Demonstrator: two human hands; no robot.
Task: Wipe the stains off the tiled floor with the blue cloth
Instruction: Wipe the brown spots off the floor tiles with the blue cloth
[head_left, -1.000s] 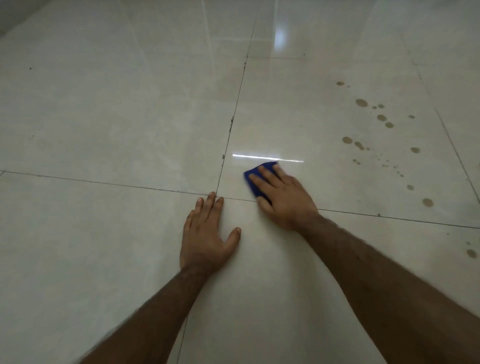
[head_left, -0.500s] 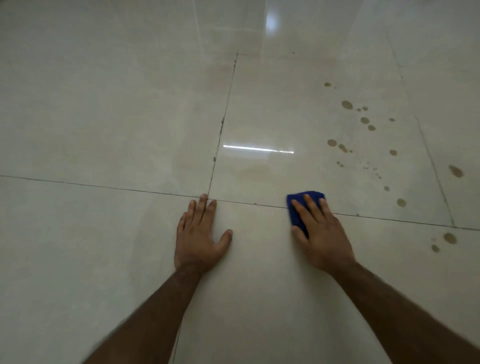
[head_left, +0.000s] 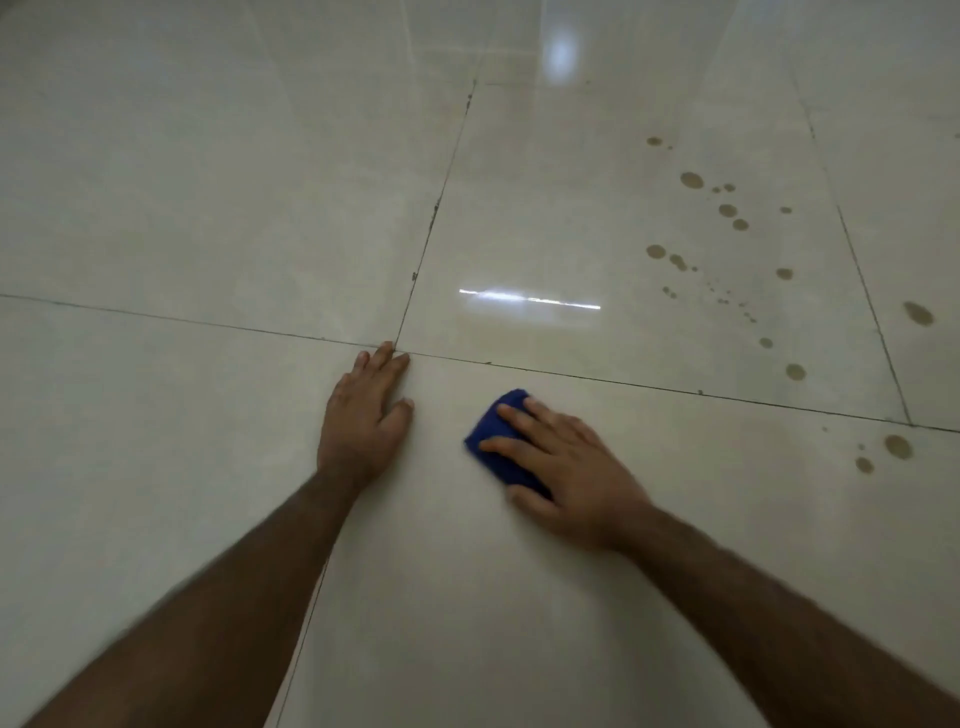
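My right hand (head_left: 566, 467) lies flat on a folded blue cloth (head_left: 496, 423) and presses it onto the glossy cream tiled floor (head_left: 208, 208), on the near tile just below a grout line. The cloth shows only at the fingertips and beside the thumb. My left hand (head_left: 363, 415) rests palm down on the floor, fingers together, its tips at the crossing of two grout lines. Several brown stains (head_left: 727, 210) dot the far right tile, well beyond the cloth. Two more brown stains (head_left: 897, 447) sit on the near tile to the right.
Dark grout lines (head_left: 623, 383) split the floor into large tiles. A bright strip of reflected light (head_left: 530, 299) lies on the tile ahead, and a softer glare (head_left: 558, 52) shows at the top. One larger stain (head_left: 918, 313) sits on the tile at the far right.
My right hand has slid the cloth from the far tile back across the grout line, first rightward, then left onto the near tile. My left hand has stayed planted.
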